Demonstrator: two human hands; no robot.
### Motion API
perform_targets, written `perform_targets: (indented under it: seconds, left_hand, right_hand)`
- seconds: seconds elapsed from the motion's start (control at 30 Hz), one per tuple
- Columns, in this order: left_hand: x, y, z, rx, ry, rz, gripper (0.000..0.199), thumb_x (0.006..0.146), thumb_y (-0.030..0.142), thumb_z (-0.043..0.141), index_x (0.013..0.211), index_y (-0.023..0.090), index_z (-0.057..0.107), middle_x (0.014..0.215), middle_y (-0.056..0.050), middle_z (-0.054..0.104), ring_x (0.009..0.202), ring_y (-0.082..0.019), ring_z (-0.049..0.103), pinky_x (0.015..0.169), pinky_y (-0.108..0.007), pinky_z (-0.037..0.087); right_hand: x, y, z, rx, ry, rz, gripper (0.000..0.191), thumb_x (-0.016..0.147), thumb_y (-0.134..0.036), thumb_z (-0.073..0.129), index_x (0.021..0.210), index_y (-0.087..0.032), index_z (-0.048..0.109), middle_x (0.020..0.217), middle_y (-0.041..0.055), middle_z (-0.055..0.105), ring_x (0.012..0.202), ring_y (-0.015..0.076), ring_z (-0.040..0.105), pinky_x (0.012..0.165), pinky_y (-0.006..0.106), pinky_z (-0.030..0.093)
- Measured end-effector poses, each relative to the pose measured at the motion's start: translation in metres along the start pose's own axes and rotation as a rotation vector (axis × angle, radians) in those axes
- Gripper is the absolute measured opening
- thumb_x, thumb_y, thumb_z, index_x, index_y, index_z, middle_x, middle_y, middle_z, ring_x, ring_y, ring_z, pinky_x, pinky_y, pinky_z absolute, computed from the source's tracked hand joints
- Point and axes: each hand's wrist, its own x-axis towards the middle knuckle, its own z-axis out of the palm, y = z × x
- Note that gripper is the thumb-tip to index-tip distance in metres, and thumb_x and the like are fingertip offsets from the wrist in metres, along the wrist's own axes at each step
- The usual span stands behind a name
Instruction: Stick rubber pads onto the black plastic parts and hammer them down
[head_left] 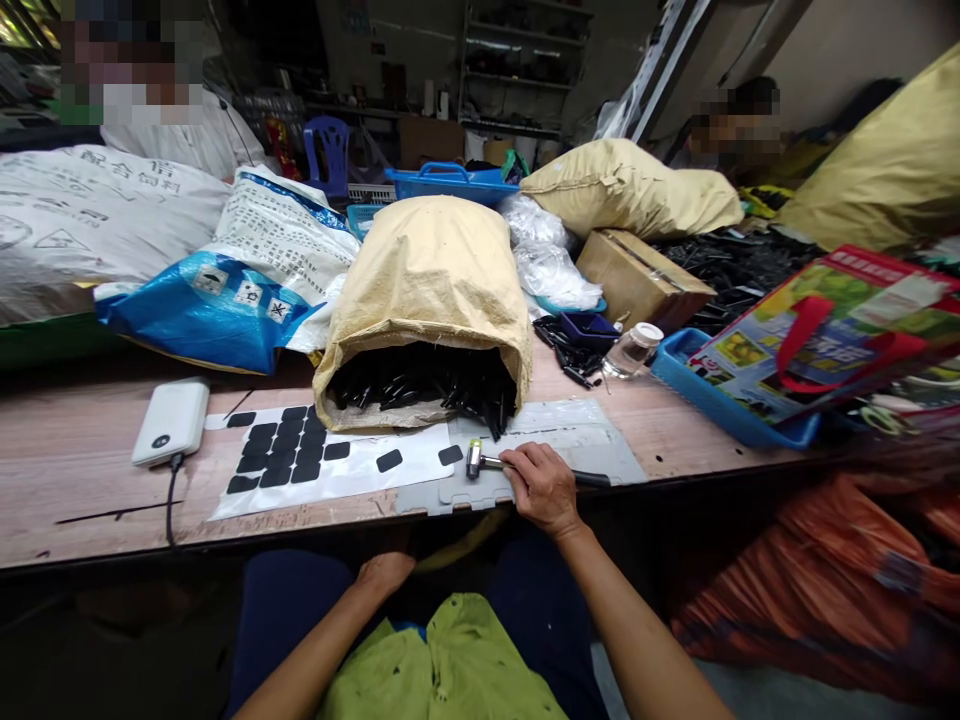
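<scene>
My right hand (541, 487) is closed round the metal shaft of a small hammer (474, 459), which lies across a grey board (592, 440) at the table's front edge. The hammer's head points left and its black handle sticks out to the right. Below the table edge, near my lap, is my left hand (390, 574); its fingers are hidden under the edge. To the left, a white sheet (360, 480) bears several black rounded squares (279, 458). An open tan sack (431, 270) full of black slender parts (420, 380) lies behind the sheet and board.
A white power bank (174, 420) with a cable lies at the left. At the right stand a clear jar (634, 350), a blue tray (720, 405) and a colourful bag (832, 330). Filled sacks and a cardboard box (637, 280) are behind. Two people sit farther back.
</scene>
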Motion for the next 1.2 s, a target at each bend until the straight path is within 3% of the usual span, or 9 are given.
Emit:
perform_targets:
  seconds: [0.13, 0.23, 0.3, 0.43, 0.57, 0.7, 0.9, 1.07, 1.2]
  left_hand:
    - [-0.032, 0.011, -0.018, 0.025, 0.042, 0.205, 0.033, 0.090, 0.029, 0.053, 0.118, 0.025, 0.070, 0.117, -0.009, 0.075, 0.110, -0.026, 0.070, 0.090, -0.032, 0.050]
    - [-0.060, 0.030, -0.058, -0.031, 0.074, 0.469, 0.022, 0.090, 0.038, 0.057, 0.100, 0.028, 0.075, 0.089, 0.000, 0.076, 0.083, -0.019, 0.070, 0.072, -0.027, 0.046]
    - [-0.064, 0.045, -0.095, -0.107, 0.179, 0.513, 0.030, 0.095, 0.046, 0.052, 0.096, 0.027, 0.075, 0.072, 0.001, 0.071, 0.066, -0.016, 0.064, 0.063, -0.026, 0.041]
    - [-0.024, 0.068, -0.162, -0.112, 0.620, 0.333, 0.034, 0.094, 0.044, 0.054, 0.118, 0.027, 0.071, 0.080, -0.001, 0.073, 0.074, -0.020, 0.066, 0.066, -0.028, 0.042]
    - [0.022, 0.083, -0.196, 0.071, 0.659, 0.172, 0.038, 0.095, 0.040, 0.052, 0.127, 0.027, 0.068, 0.101, -0.009, 0.076, 0.095, -0.029, 0.070, 0.079, -0.035, 0.048]
    - [0.036, 0.093, -0.208, 0.225, 0.583, 0.082, 0.040, 0.093, 0.040, 0.053, 0.127, 0.027, 0.069, 0.109, -0.015, 0.076, 0.102, -0.034, 0.070, 0.082, -0.041, 0.050]
    - [0.038, 0.095, -0.214, 0.336, 0.542, 0.083, 0.036, 0.090, 0.037, 0.056, 0.119, 0.023, 0.072, 0.111, -0.017, 0.075, 0.106, -0.036, 0.069, 0.082, -0.042, 0.049]
    - [0.028, 0.090, -0.214, 0.412, 0.574, 0.191, 0.029, 0.090, 0.035, 0.059, 0.106, 0.018, 0.075, 0.115, -0.017, 0.070, 0.115, -0.037, 0.060, 0.090, -0.046, 0.043]
    - [0.002, 0.080, -0.198, 0.323, 0.661, 0.350, 0.024, 0.094, 0.037, 0.059, 0.109, 0.021, 0.069, 0.112, -0.012, 0.071, 0.109, -0.032, 0.056, 0.091, -0.044, 0.039]
  right_hand:
    - [0.001, 0.000, 0.000, 0.006, -0.005, 0.006, 0.019, 0.097, -0.025, 0.056, 0.111, -0.024, 0.068, 0.097, 0.0053, 0.064, 0.091, 0.0213, 0.053, 0.084, 0.036, 0.042]
    - [0.000, 0.000, 0.000, 0.004, -0.004, 0.008, 0.019, 0.096, -0.025, 0.056, 0.111, -0.024, 0.068, 0.098, 0.0053, 0.064, 0.091, 0.0213, 0.054, 0.085, 0.036, 0.042]
    - [0.000, 0.000, 0.000, 0.002, -0.005, 0.009, 0.019, 0.096, -0.025, 0.056, 0.112, -0.024, 0.068, 0.098, 0.0054, 0.065, 0.092, 0.0215, 0.053, 0.084, 0.036, 0.042]
    - [0.001, 0.000, 0.000, 0.001, -0.004, 0.008, 0.019, 0.096, -0.024, 0.057, 0.111, -0.024, 0.068, 0.098, 0.0056, 0.065, 0.092, 0.0217, 0.054, 0.084, 0.037, 0.042]
    - [0.001, 0.000, -0.001, 0.005, 0.000, 0.005, 0.019, 0.095, -0.024, 0.057, 0.111, -0.024, 0.068, 0.098, 0.0057, 0.065, 0.091, 0.0217, 0.054, 0.083, 0.036, 0.043]
    - [0.000, -0.001, 0.000, 0.015, 0.001, 0.006, 0.019, 0.096, -0.025, 0.056, 0.112, -0.024, 0.067, 0.098, 0.0059, 0.064, 0.091, 0.0218, 0.053, 0.084, 0.036, 0.043]
    - [0.001, -0.001, 0.000, 0.017, 0.001, 0.005, 0.019, 0.096, -0.025, 0.056, 0.111, -0.023, 0.067, 0.097, 0.0059, 0.063, 0.092, 0.0219, 0.053, 0.085, 0.036, 0.043]
    - [0.002, -0.002, -0.002, 0.013, 0.012, 0.001, 0.019, 0.096, -0.024, 0.056, 0.111, -0.023, 0.067, 0.097, 0.0058, 0.064, 0.091, 0.0216, 0.053, 0.084, 0.036, 0.043]
    - [0.001, -0.001, -0.001, 0.010, 0.012, 0.000, 0.019, 0.096, -0.025, 0.056, 0.111, -0.023, 0.067, 0.097, 0.0059, 0.064, 0.091, 0.0218, 0.054, 0.084, 0.036, 0.043]
